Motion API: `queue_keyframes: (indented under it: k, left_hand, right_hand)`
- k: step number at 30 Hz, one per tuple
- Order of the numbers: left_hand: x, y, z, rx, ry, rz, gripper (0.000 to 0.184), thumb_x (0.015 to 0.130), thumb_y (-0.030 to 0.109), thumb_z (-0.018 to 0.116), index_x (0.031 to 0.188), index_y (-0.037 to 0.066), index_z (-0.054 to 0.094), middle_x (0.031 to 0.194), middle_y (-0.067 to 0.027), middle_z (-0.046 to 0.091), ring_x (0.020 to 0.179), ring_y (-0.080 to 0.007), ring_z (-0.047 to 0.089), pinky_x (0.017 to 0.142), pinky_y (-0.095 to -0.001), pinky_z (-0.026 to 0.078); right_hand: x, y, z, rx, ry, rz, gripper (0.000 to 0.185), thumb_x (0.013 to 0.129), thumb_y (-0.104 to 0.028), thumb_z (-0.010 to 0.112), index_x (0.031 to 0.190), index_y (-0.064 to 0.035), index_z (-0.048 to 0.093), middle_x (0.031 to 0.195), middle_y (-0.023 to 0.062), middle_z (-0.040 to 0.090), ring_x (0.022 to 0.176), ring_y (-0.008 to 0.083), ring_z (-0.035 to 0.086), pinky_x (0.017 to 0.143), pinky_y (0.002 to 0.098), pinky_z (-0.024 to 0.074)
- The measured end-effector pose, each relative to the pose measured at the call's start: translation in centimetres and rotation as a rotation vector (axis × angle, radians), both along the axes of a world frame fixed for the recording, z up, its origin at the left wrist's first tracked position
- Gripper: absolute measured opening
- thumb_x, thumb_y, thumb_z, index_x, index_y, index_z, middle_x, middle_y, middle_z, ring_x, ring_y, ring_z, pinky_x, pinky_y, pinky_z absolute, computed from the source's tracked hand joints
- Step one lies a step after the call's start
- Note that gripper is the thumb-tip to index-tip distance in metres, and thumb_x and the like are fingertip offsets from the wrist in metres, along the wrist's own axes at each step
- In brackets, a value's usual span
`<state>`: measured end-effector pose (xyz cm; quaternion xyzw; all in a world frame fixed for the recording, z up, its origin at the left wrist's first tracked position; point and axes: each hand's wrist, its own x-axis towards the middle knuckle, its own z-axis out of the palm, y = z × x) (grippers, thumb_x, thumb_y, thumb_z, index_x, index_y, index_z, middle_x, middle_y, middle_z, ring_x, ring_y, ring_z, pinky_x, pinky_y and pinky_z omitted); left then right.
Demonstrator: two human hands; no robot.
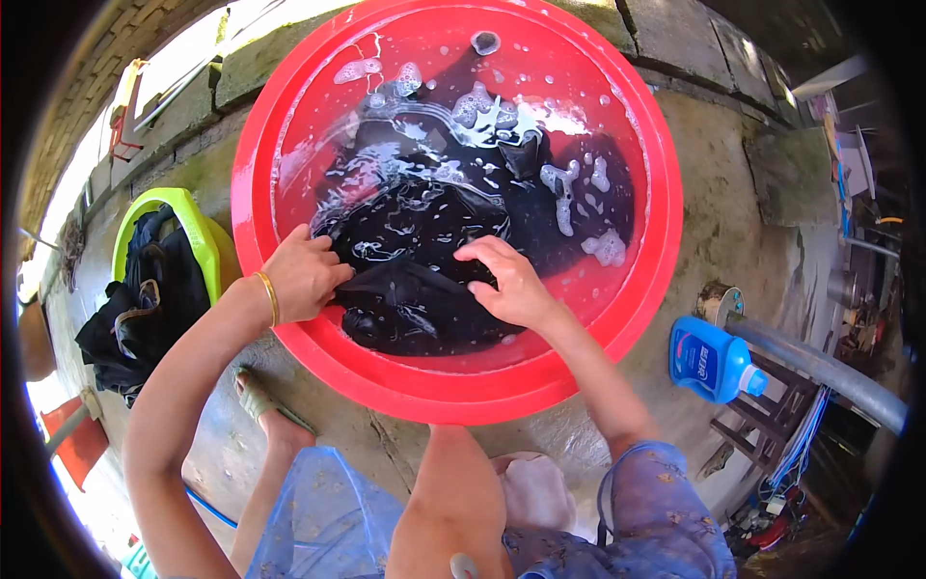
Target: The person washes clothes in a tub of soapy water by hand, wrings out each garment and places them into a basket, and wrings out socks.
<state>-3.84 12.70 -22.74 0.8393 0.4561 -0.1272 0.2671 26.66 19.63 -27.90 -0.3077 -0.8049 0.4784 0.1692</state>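
A soaked black garment (415, 227) lies bunched in soapy water inside a large red basin (463, 396). At the basin's left inner edge, my left hand (307, 273), with a gold bangle on its wrist, has its fingers curled onto the wet cloth. My right hand (516, 287) reaches in from the lower right, its thumb and fingers bent around a fold of the same black cloth. Between both hands the fabric is drawn fairly smooth. The fingertips are partly hidden by cloth and water, and the garment's kind does not show.
A lime-green tub (207, 246) with dark clothes (154, 289) hanging over its rim stands at the left. A blue detergent bottle (709, 359) is at the right, near a grey pipe (820, 372). Stone blocks (675, 39) edge the concrete floor behind the basin.
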Motion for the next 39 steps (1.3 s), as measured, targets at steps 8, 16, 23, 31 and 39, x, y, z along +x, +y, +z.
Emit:
queue_keyframes:
  k: [8, 16, 23, 31, 39]
  left_hand:
    - [2.7, -1.0, 2.0, -0.279, 0.005, -0.353, 0.030, 0.063, 0.022, 0.063, 0.091, 0.010, 0.065, 0.093, -0.0075, 0.056, 0.094, -0.0252, 0.055, 0.088, -0.0395, 0.038]
    - [2.3, 1.6, 3.2, 0.255, 0.103, 0.238, 0.053, 0.073, 0.019, 0.068, 0.119, 0.010, 0.045, 0.094, -0.0127, 0.049, 0.084, -0.0291, 0.055, 0.062, -0.0384, 0.048]
    - [4.7, 1.5, 2.2, 0.301, 0.103, 0.455, 0.024, 0.077, 0.022, 0.067, 0.092, 0.007, 0.056, 0.084, -0.0101, 0.051, 0.068, -0.0282, 0.060, 0.054, -0.0400, 0.048]
    - [17.6, -0.9, 2.2, 0.356, -0.493, 0.419, 0.023, 0.067, 0.009, 0.061, 0.089, 0.002, 0.059, 0.102, -0.0171, 0.051, 0.090, -0.0284, 0.053, 0.071, -0.0384, 0.044]
    - [14.2, -6.1, 5.1, 0.349, -0.666, 0.698, 0.049, 0.067, 0.002, 0.068, 0.114, 0.003, 0.057, 0.128, -0.0246, 0.043, 0.114, -0.0389, 0.046, 0.093, -0.0439, 0.040]
  right_hand:
    - [4.8, 3.0, -1.0, 0.423, -0.220, 0.189, 0.019, 0.069, -0.012, 0.067, 0.085, -0.0069, 0.058, 0.078, 0.0092, 0.059, 0.082, 0.0260, 0.057, 0.076, 0.0381, 0.0381]
    - [6.6, 3.0, 6.3, 0.201, -0.495, -0.102, 0.025, 0.078, -0.021, 0.067, 0.089, -0.0015, 0.056, 0.069, 0.0176, 0.062, 0.065, 0.0353, 0.062, 0.059, 0.0447, 0.0458]
    - [6.4, 2.6, 4.8, -0.327, -0.420, -0.350, 0.027, 0.083, -0.024, 0.065, 0.094, -0.0001, 0.059, 0.067, 0.0103, 0.063, 0.062, 0.0176, 0.062, 0.061, 0.0316, 0.0488]
    - [1.6, -2.7, 2.0, -1.375, 0.583, -0.387, 0.035, 0.085, -0.021, 0.065, 0.109, -0.0007, 0.052, 0.103, 0.0065, 0.060, 0.094, 0.0115, 0.056, 0.084, 0.0276, 0.0454]
    - [5.2, -0.9, -4.7, -0.399, -0.190, -0.828, 0.015, 0.085, -0.011, 0.058, 0.092, 0.0014, 0.054, 0.077, 0.0133, 0.063, 0.075, 0.0206, 0.065, 0.065, 0.0360, 0.0506]
